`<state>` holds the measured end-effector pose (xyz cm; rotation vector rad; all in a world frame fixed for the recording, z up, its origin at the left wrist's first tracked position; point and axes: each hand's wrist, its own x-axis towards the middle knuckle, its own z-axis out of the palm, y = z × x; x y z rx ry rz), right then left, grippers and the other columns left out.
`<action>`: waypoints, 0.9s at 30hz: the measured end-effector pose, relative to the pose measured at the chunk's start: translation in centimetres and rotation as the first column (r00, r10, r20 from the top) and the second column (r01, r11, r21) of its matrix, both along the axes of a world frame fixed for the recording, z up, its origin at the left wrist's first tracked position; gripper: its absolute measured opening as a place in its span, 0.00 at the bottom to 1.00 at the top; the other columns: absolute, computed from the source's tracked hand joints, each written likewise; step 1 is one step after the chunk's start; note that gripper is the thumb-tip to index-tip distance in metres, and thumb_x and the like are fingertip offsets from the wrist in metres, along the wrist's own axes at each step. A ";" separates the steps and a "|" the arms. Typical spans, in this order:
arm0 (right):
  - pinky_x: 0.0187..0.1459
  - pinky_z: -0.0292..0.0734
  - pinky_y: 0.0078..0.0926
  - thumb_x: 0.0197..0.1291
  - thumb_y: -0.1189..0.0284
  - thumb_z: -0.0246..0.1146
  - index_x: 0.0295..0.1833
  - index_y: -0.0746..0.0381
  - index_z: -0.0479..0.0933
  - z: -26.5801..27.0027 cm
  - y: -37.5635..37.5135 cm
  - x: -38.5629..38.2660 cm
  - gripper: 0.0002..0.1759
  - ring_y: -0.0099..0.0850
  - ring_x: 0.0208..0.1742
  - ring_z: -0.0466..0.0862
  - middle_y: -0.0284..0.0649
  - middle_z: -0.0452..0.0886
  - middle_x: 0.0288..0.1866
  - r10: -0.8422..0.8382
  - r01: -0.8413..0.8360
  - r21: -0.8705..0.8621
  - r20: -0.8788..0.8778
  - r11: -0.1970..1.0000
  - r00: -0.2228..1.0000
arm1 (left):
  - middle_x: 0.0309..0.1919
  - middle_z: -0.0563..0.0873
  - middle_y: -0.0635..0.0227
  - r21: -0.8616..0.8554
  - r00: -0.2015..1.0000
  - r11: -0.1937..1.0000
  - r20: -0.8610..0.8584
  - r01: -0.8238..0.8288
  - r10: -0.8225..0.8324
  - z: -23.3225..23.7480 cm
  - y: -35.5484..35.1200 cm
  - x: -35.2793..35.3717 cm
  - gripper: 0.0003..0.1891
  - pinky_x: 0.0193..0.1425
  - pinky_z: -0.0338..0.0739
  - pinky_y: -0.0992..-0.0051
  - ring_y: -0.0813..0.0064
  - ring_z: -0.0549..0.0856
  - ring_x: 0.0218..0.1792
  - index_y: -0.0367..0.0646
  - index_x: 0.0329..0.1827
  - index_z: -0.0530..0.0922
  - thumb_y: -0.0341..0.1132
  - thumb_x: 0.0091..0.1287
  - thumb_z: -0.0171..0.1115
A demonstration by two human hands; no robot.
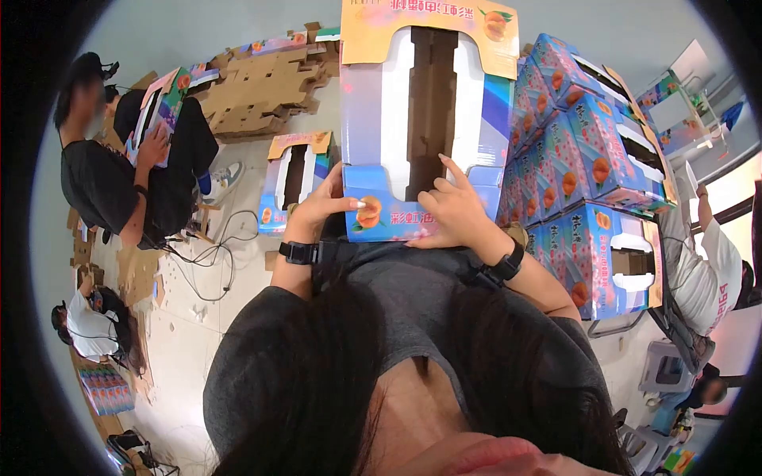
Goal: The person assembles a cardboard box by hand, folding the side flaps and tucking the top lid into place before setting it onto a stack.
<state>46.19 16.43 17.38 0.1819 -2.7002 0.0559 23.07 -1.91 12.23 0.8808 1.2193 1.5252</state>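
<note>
A printed cardboard fruit box (496,119) rests in front of my lap, its long end pointing away from me. It has peach pictures, yellow and blue end panels, white side flaps and a long top opening showing brown cardboard inside. My left hand (324,205) is closed on the near left corner, thumb on the blue panel and fingers hidden down the side. My right hand (456,208) grips the near right end, fingers bent over the blue panel, index finger reaching to the opening's edge. Its thumb lies by the near edge.
Stacked printed boxes (583,159) rise on my right. Another box (290,178) stands left, near flattened brown cardboard (258,95). A person in black (103,182) holds a similar box. Cables (214,262) cross the floor. A person in white (714,270) is at far right.
</note>
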 end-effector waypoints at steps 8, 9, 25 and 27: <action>0.78 0.58 0.56 0.36 0.42 0.76 0.26 0.58 0.73 -0.9 -0.1 0.6 0.31 0.34 0.32 0.77 0.36 0.71 0.18 -0.025 0.023 -0.013 -0.164 1.000 0.986 | 0.68 0.75 0.60 0.133 1.000 0.991 -0.020 -0.015 0.018 -0.4 0.5 1.0 0.48 0.77 0.62 0.66 0.67 0.74 0.69 0.38 0.80 0.58 0.44 0.61 0.74; 0.77 0.59 0.57 0.36 0.42 0.76 0.25 0.58 0.73 -1.0 -0.2 0.8 0.31 0.33 0.31 0.76 0.36 0.71 0.18 -0.035 0.033 -0.012 -0.180 0.999 0.983 | 0.69 0.75 0.59 0.157 0.998 0.986 0.036 -0.064 0.059 -0.4 0.6 1.0 0.47 0.77 0.62 0.65 0.66 0.73 0.70 0.38 0.81 0.57 0.51 0.63 0.69; 0.66 0.64 0.66 0.33 0.36 0.80 0.44 0.66 0.78 10.3 3.4 13.9 0.47 0.54 0.56 0.77 0.47 0.80 0.41 -0.234 0.492 0.175 -0.714 0.853 0.659 | 0.26 0.66 0.70 0.412 0.646 0.717 0.761 -0.562 0.069 -0.6 -2.2 -4.7 0.30 0.58 0.68 0.65 0.70 0.70 0.35 0.48 0.25 0.62 0.65 0.69 0.56; 0.67 0.64 0.65 0.33 0.38 0.81 0.51 0.70 0.78 12.3 2.9 18.9 0.50 0.59 0.59 0.74 0.48 0.81 0.43 -0.358 0.635 0.188 -0.693 0.749 0.626 | 0.24 0.65 0.71 0.381 0.605 0.712 0.793 -0.589 0.076 -0.5 -2.2 -4.5 0.31 0.56 0.68 0.66 0.71 0.69 0.33 0.49 0.24 0.60 0.64 0.70 0.57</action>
